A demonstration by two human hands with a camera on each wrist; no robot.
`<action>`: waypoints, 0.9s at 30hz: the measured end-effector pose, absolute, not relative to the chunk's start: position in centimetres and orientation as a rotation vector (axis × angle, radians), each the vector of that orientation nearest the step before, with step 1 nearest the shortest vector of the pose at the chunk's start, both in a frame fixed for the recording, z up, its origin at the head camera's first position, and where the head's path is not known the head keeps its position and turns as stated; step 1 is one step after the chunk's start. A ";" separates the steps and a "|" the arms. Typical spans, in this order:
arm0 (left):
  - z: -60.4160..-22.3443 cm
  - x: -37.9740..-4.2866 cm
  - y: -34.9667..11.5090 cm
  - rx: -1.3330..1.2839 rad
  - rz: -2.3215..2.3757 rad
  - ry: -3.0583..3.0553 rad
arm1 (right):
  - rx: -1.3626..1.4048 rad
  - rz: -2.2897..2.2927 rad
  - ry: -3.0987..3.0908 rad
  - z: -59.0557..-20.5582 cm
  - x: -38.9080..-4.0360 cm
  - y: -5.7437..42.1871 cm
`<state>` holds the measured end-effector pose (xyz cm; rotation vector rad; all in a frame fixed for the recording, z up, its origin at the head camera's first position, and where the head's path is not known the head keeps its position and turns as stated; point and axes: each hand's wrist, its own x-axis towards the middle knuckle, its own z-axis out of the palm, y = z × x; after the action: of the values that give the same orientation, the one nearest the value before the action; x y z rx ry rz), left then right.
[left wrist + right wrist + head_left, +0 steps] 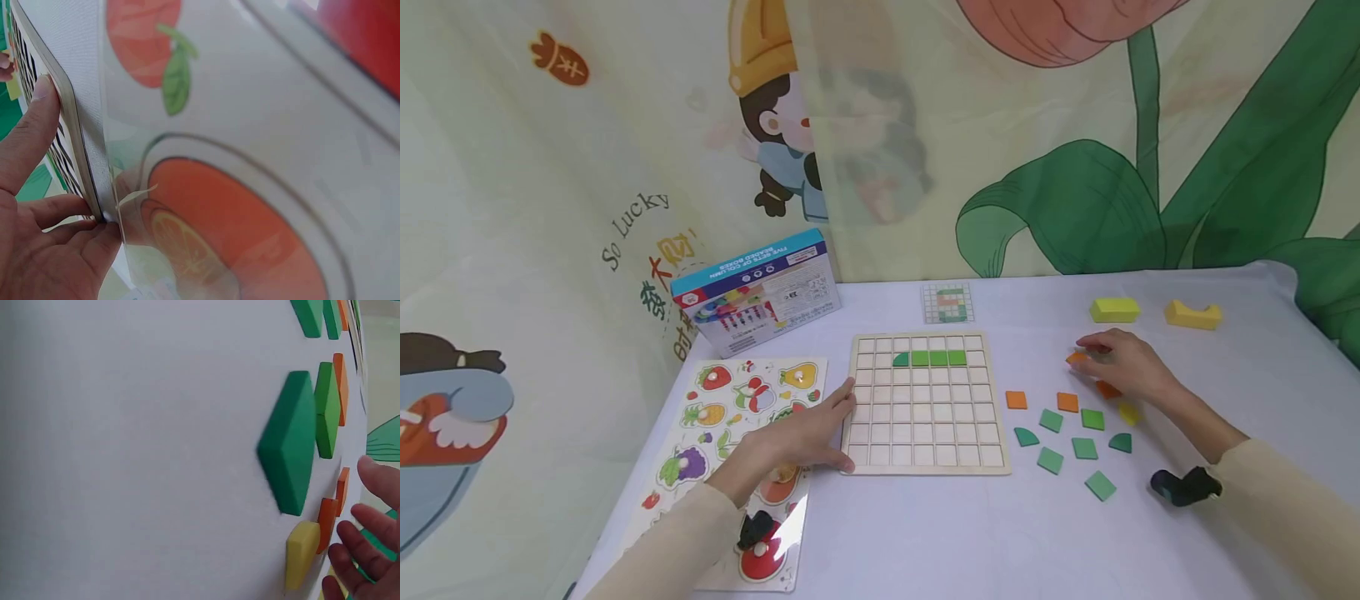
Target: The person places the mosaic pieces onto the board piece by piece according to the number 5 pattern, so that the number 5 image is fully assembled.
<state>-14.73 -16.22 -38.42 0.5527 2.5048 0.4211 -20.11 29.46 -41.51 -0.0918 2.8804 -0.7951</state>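
A wooden grid board (925, 470) lies flat, with a row of green tiles (938, 357) in its upper part. My left hand (808, 429) rests against the board's left edge, fingers and thumb spread along it. In the left wrist view, the thumb (37, 119) touches the board's edge. On the right, my right hand (1123, 367) reaches over an orange tile (1076, 357), fingertips right at it. The right wrist view shows its fingers (369, 550) loosely bent and apart. Near that hand lie another orange tile (1107, 389) and a yellow piece (1128, 413).
Several green and orange tiles (1085, 448) are scattered right of the board. A fruit puzzle sheet (745, 475) lies under my left forearm. Behind stand a cardboard box (760, 292), a small pattern card (947, 303) and two yellow blocks (1115, 311). A printed curtain hangs behind the table.
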 end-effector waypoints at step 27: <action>-38.3 -14.7 -16.1 0.549 0.407 2.516 | -0.005 -0.825 2.933 -41.9 -20.2 27.1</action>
<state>-14.69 -16.13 -38.32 0.5492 2.5164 0.4070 -20.15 27.09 -41.93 -0.0052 2.9330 -0.8251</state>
